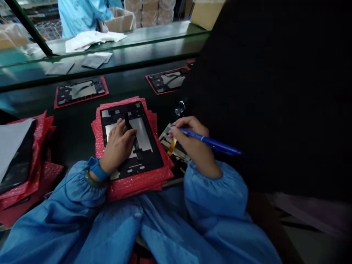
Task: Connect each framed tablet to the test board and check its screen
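Observation:
A tablet's black and silver inner assembly (147,143) lies face up on a stack of red bubble-wrap sheets (132,189) before me. My left hand (118,145), with a blue wristband, rests on it, fingers and thumb apart beside a black ribbon strip (127,121). To the right of the stack, my right hand (194,141) grips a blue pen (211,142) between thumb and fingers. The pen's thin end points left toward the tablet, without touching it. Under the right hand is a partly hidden flat part (172,146) with an orange strip.
Two similar tablet assemblies (79,91) (169,80) lie on red wrap farther back. At left sits another red-wrapped pile (35,161). White packets (96,59) lie on the ledge. A person in blue (82,16) stands beyond. A large dark shape (275,91) blocks the right side.

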Demonstrator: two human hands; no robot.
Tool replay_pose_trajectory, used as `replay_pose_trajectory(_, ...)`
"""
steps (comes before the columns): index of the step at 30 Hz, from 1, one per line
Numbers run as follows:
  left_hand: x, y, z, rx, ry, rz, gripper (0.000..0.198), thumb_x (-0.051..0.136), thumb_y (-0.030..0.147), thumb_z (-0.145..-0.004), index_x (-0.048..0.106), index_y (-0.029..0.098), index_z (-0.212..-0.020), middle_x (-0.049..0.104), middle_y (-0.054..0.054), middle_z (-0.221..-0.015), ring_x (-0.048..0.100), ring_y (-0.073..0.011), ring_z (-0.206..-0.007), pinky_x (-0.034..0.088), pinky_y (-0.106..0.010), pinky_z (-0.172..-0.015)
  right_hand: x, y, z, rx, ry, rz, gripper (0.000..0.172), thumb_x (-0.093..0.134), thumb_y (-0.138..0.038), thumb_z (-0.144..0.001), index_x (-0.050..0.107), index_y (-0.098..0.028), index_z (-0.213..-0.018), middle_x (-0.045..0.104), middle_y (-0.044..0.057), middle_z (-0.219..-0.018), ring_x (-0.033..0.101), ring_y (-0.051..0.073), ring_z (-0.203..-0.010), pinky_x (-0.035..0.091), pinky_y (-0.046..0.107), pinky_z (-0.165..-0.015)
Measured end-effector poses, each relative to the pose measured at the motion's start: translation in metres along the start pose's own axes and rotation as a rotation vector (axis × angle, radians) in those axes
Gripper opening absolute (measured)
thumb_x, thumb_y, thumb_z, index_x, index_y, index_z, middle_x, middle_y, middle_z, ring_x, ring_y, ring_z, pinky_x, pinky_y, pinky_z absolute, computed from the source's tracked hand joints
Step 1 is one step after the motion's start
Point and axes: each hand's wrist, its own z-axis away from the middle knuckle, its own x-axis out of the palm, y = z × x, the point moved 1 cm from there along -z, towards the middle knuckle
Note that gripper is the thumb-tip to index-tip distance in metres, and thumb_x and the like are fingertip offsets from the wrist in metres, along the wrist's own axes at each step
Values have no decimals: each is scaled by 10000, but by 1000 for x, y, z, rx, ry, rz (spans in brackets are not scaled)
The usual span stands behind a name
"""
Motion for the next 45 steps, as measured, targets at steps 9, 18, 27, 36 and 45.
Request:
replay_pose_trajectory(9, 3, 3, 1, -34, -26, -80, 349, 529, 210, -951, 655, 136, -1268, 397, -254, -1551, 219, -429, -1515, 286, -624, -1173, 55, -11, 39, 229, -252, -267, 528, 611, -692, -827, 520, -205, -645, 519, -62, -465, 511, 81, -381, 417, 188, -389)
replay_pose_trajectory(18, 0, 10, -2, -99, -112, -135, 368, 513, 238, -968, 667, 155, -1291, 435, -238, -1541, 262, -426, -1503, 247, -621, -1186, 59, -7, 40, -92, -197, 36, 372, 573, -333, -901, 450, -214, -571, 486, -43, -509, 511, 96, -528, 408, 229, -547)
replay_pose_trajectory(27, -3, 11, -3, -121, -147, -126, 395, 479, 243, -979, 653, 145, -1320, 429, -233, -1547, 253, -426, -1506, 231, -627, -1193, 40, -6, 23, 87, -219, 17, 467, 524, -505, -931, 447, -214, -575, 453, -53, -474, 446, 85, -446, 352, 222, -470)
replay_pose_trajectory(36, -2, 8, -2, -90, -119, -146, 392, 471, 237, -976, 667, 121, -1295, 512, -248, -1455, 323, -428, -1477, 258, -617, -1190, -27, 39, -72, -9, 47, 944, 490, 624, -503, -892, 667, -106, -1177, 656, 203, -1160, 603, 331, -1072, 481, 426, -876)
replay_pose_trajectory(45, 2, 5, 4, -74, -59, -114, 412, 428, 263, -986, 589, 125, -1339, 521, -234, -1441, 315, -386, -1490, 271, -615, -1189, -8, 67, -104, 58, -69, 948, 502, 488, -343, -978, 557, -60, -1388, 517, 255, -1463, 525, 396, -1299, 469, 552, -1023)
